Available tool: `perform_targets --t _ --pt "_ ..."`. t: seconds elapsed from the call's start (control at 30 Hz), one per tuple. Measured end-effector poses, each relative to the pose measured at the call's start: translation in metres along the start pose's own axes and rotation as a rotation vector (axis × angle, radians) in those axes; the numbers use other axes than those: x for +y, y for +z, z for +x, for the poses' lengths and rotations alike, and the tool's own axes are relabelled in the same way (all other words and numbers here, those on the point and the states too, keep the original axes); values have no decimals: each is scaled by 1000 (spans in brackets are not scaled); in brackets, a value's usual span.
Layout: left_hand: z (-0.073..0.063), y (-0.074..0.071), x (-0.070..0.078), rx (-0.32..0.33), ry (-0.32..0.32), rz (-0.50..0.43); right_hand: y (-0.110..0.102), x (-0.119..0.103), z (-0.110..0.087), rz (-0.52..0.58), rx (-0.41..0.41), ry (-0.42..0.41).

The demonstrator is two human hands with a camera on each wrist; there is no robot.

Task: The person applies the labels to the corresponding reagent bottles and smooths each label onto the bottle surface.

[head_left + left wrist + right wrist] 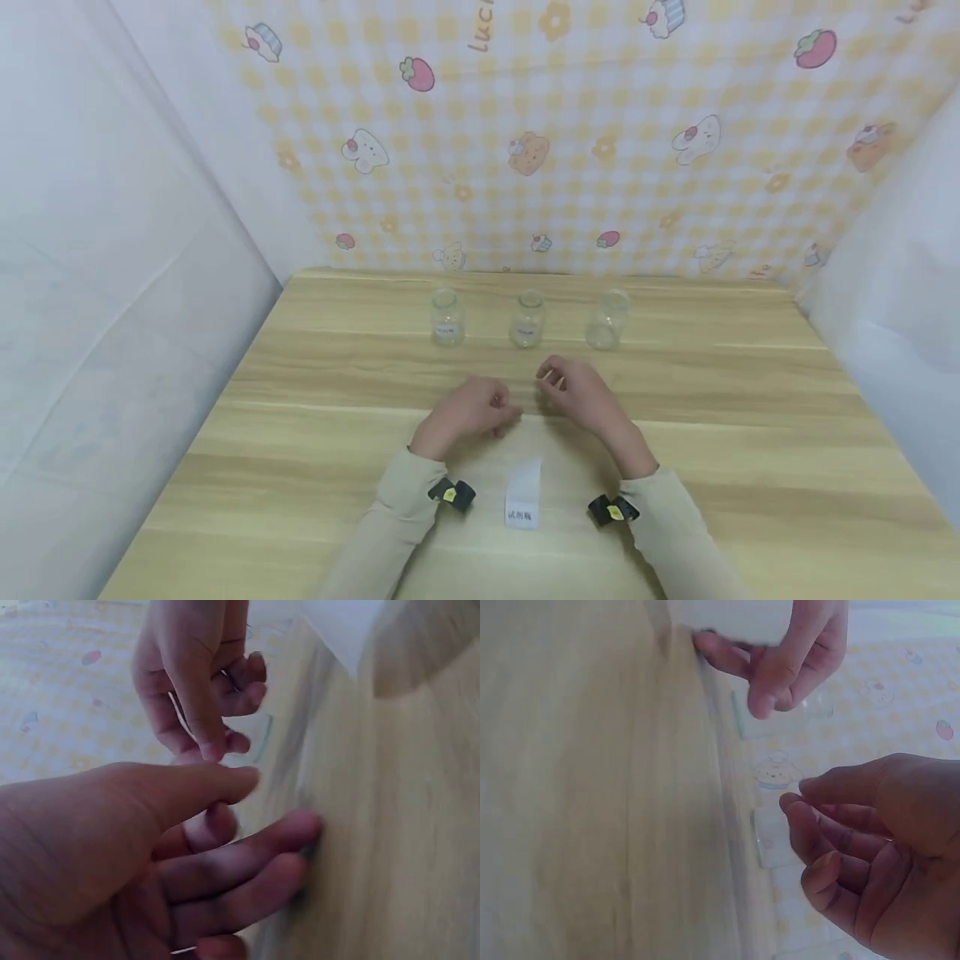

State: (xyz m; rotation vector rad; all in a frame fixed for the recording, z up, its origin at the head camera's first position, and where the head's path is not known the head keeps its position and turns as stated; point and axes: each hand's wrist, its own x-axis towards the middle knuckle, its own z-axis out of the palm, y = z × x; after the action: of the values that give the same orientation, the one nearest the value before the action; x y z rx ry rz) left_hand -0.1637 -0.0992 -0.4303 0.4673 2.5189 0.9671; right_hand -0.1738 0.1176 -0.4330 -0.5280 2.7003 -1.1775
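Observation:
My left hand (467, 408) hovers low over the wooden table with its fingers loosely bent; nothing shows between thumb and fingers in the left wrist view. Facing it, my right hand (583, 397) is a little farther forward, its thumb and index fingertips close together in the right wrist view, with no object visible there. Between the forearms lies a white paper strip (523, 496) with printed black characters. Beyond the hands stand three clear glass jars in a row: the left jar (447, 317) and middle jar (527, 319) carry small printed labels, while the right jar (608, 320) shows none.
The wood-grain table (300, 467) reaches back to a yellow checked cloth (480, 125) with cartoon prints. White sheeting (112, 250) hangs at the left side, and more white sheeting (900, 275) at the right. Each sleeve bears a black wrist strap.

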Motion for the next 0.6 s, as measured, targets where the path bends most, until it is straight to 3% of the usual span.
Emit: perform_targets --t 0.2,0.33,0.6 --pt "-13 -3 12 -268 -78 -78 -10 -19 -19 75 -326 100" --pt "-19 -3 20 -388 -118 -147 -13 -33 -30 126 -498 183" --pt "-20 2 28 -424 -79 -180 -8 -40 -35 197 -609 183"
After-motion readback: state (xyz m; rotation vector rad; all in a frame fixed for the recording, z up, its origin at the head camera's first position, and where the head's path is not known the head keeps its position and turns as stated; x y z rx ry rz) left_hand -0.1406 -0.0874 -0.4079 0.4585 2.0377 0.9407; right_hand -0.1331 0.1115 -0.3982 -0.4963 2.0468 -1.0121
